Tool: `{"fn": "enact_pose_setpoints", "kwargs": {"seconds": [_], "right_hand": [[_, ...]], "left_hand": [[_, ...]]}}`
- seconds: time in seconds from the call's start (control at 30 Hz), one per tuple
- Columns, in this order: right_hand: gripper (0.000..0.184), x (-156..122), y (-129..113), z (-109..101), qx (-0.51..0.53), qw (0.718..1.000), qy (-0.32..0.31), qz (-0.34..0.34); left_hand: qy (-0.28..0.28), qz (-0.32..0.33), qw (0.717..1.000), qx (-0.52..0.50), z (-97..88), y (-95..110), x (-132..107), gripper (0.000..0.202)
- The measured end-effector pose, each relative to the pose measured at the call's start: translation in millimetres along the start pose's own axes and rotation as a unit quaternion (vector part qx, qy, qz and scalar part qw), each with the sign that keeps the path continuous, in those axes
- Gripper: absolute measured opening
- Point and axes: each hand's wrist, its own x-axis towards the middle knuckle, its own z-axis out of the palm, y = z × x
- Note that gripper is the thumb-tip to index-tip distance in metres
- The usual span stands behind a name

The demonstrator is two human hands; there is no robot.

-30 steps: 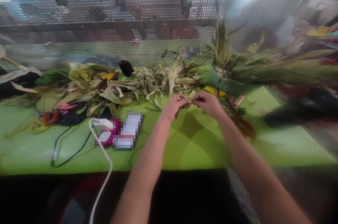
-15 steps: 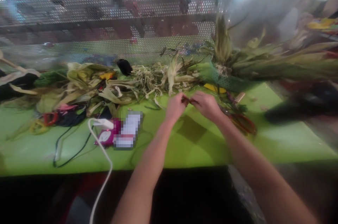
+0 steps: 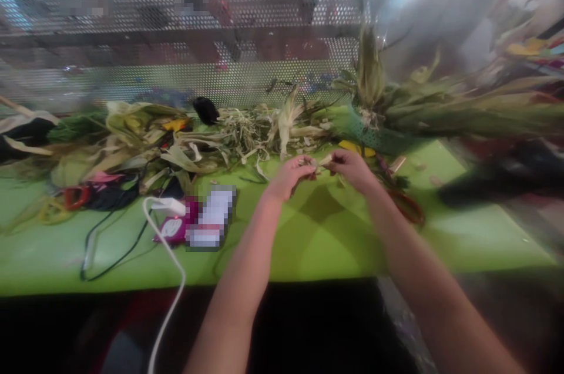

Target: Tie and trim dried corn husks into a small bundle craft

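Note:
My left hand [image 3: 291,175] and my right hand [image 3: 352,167] meet above the green table [image 3: 317,233], fingers pinched together. Between them they hold a small pale strip of husk [image 3: 324,161]. Just behind the hands lies a heap of dried corn husks and leaves [image 3: 247,130]. A yellow piece [image 3: 355,148] lies on the table right behind my right hand.
A perforated metal screen [image 3: 220,22] stands behind the table. Long green leaves [image 3: 440,110] pile up at the right. A white cable [image 3: 170,256], a black cord [image 3: 110,245], a pink packet [image 3: 176,228], red scissor handles [image 3: 74,196] and red rings [image 3: 409,206] lie on the table.
The hands rose and closed tightly together half a second ago, then drew slightly apart again with the pale husk strip showing between them. The view shifted a little to the right.

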Motion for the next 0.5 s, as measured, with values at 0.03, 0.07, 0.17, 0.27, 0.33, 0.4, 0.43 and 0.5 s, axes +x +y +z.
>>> {"fn": "enact_pose_setpoints", "kwargs": {"seconds": [0.03, 0.07, 0.17, 0.27, 0.33, 0.4, 0.43, 0.5], "right_hand": [[0.025, -0.7, 0.1, 3.1, -0.008, 1.0, 0.002, -0.004], [0.024, -1.5, 0.6, 6.1, -0.025, 1.0, 0.007, -0.014], [0.016, -3.9, 3.1, 13.3, -0.118, 0.989, 0.039, -0.084], [0.01, -6.8, 3.4, 17.5, -0.22, 0.961, 0.053, -0.157], [0.012, -9.0, 1.8, 19.7, -0.27, 0.946, 0.047, -0.176], [0.013, -11.1, -0.3, 22.1, -0.309, 0.933, 0.043, -0.18], [0.014, -12.0, -1.4, 23.3, -0.326, 0.927, 0.04, -0.18], [0.016, -13.3, -3.2, 25.2, -0.353, 0.917, 0.035, -0.182]], "left_hand": [[0.021, -0.001, 0.999, -0.026, 0.4, -0.7, 1.0, 0.029], [0.043, 0.0, 0.998, -0.043, 0.5, -1.7, 2.3, 0.031], [0.102, 0.018, 0.994, -0.04, -0.7, -5.7, 6.7, 0.033], [0.147, 0.043, 0.988, 0.012, -2.3, -9.9, 10.2, 0.032], [0.167, 0.055, 0.983, 0.05, -2.7, -11.9, 11.8, 0.028], [0.184, 0.058, 0.977, 0.089, -2.3, -13.3, 12.7, 0.024], [0.191, 0.058, 0.974, 0.11, -1.7, -13.8, 12.9, 0.022], [0.203, 0.058, 0.966, 0.148, 0.1, -14.2, 12.4, 0.019]]}}
